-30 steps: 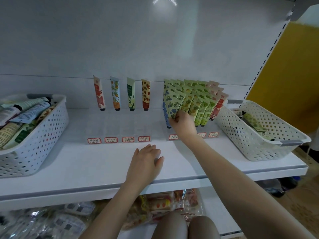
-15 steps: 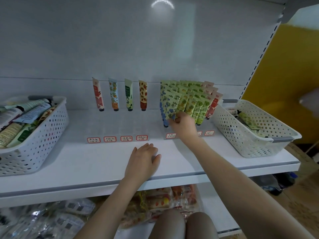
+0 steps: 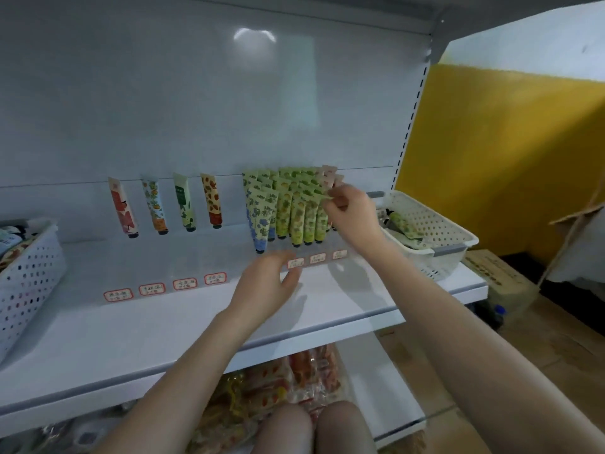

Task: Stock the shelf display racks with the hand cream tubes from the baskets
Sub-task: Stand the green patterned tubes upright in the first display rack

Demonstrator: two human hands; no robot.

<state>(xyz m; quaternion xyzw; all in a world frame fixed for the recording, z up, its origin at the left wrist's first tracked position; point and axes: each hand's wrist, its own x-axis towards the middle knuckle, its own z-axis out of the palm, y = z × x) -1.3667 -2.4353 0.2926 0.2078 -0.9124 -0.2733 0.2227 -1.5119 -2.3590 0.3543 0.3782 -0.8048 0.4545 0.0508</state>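
Right hand moved to the rack's right rows; left hand lifted off the shelf.

The right hand (image 3: pixel 350 208), seen a moment earlier low at the blue-flowered front row, is now raised to the packed hand cream tubes (image 3: pixel 288 208), green, blue and pink, standing in the right clear rack. A crimped top there is pinched between thumb and fingertips, though which tube is lost to blur. The left hand (image 3: pixel 268 280) has been lifted from the white shelf board (image 3: pixel 163 329) and hangs loosely curled, nothing held. This rack is judged nearly full, while only four single patterned tubes (image 3: pixel 183 201) stand to the left. Open board is left between the white perforated left basket (image 3: pixel 29 267) and the white perforated right basket (image 3: pixel 429 224), which lies just beside the right wrist.
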